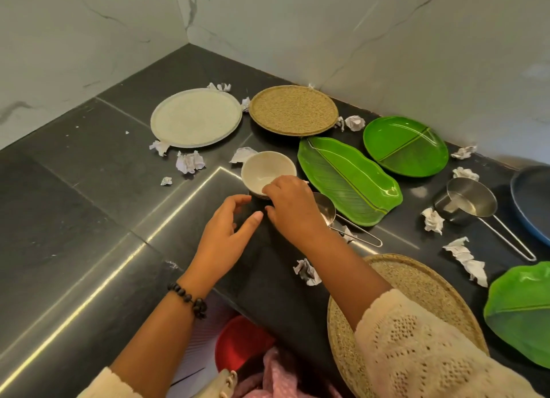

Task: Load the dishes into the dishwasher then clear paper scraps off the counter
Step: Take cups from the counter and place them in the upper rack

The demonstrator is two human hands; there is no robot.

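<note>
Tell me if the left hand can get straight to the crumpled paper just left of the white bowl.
Probably yes. The left hand is open and holds nothing, and only bare dark counter lies between it and the crumpled paper. The right hand is busy at the white bowl.

The worktop [89, 195] is dark stone, polished enough to carry streaks of glare. Behind it the wall [387, 40] looks like smooth white veined marble. At twelve o'clock a matt, speckled pale plate [195, 117] lies beside a coarse woven tray [293, 110]. At two o'clock the leaf-shaped green plate [348, 180] and the round green plate [405, 146] shine like glossy plastic. The bowl [266, 170] has a smooth cream glaze. At three o'clock the steel cup [467, 201] gleams. Crumpled paper scraps [190, 162] look dry and creased. The sleeve [416, 347] is openwork knit.
</note>
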